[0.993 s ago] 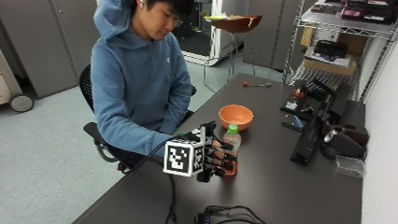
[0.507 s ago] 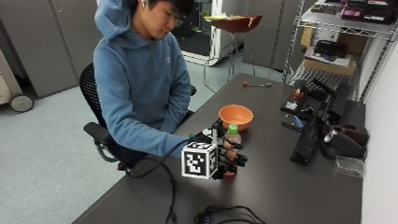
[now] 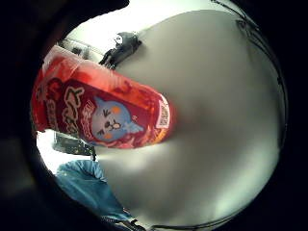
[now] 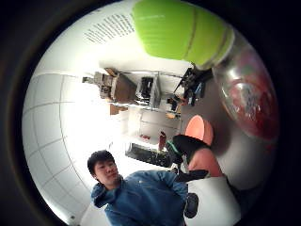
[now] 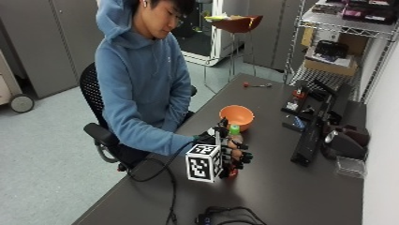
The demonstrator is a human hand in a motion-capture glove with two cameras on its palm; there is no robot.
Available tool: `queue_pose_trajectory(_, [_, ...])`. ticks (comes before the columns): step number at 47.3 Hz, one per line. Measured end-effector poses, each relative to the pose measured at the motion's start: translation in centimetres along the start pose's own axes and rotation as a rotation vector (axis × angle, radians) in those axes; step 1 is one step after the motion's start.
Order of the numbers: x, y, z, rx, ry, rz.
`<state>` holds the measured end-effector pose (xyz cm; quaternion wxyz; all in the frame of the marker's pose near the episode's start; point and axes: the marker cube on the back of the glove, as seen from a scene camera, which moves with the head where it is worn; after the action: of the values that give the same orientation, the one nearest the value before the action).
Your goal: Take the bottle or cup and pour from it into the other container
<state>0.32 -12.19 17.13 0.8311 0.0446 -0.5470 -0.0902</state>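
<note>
A clear bottle (image 5: 233, 136) with a green cap (image 5: 234, 128) and a red label stands upright near the table's near edge, right in front of the orange bowl (image 5: 237, 116). My gloved right hand (image 5: 235, 156) grips the bottle's lower body, fingers curled round it. In the little finger side palm view the red label (image 3: 101, 118) fills the space by the palm, with the bottle's base down at the dark table (image 3: 221, 106). The thumb side palm view shows the green cap (image 4: 181, 30) close up and the bowl (image 4: 200, 129) just beyond. Whether the base touches the table is unclear.
Black devices and a flat black screen (image 5: 310, 136) crowd the table's right side, with a small clear box (image 5: 349, 166) near them. Cables (image 5: 224, 218) lie at the front edge. A wire shelf rack (image 5: 336, 47) stands behind the table.
The hand has slid a little to the right and closed round the bottle's lower part. Bottle and bowl stay where they were.
</note>
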Motion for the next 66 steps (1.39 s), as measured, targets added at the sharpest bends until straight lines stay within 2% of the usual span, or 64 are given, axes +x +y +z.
queue_pose_trajectory(8, [-0.2, -0.3, 0.8, 0.094, -0.042, -0.034])
queue_pose_trajectory(16, [0.1, -0.8, 1.1, 0.286, -0.062, -0.058])
queue_pose_trajectory(22, [-0.5, -1.5, 2.2, 0.296, -0.055, -0.057])
queue_pose_trajectory(34, [-6.0, -2.7, 5.5, 0.064, 0.109, -0.124])
queue_pose_trajectory(43, [-10.3, -4.3, 7.9, -0.156, 0.49, -0.182])
queue_pose_trajectory(49, [-12.9, -4.0, 10.2, -0.356, 0.745, -0.192])
queue_pose_trajectory(66, [-16.2, -3.7, 16.3, -0.666, 1.566, -0.256])
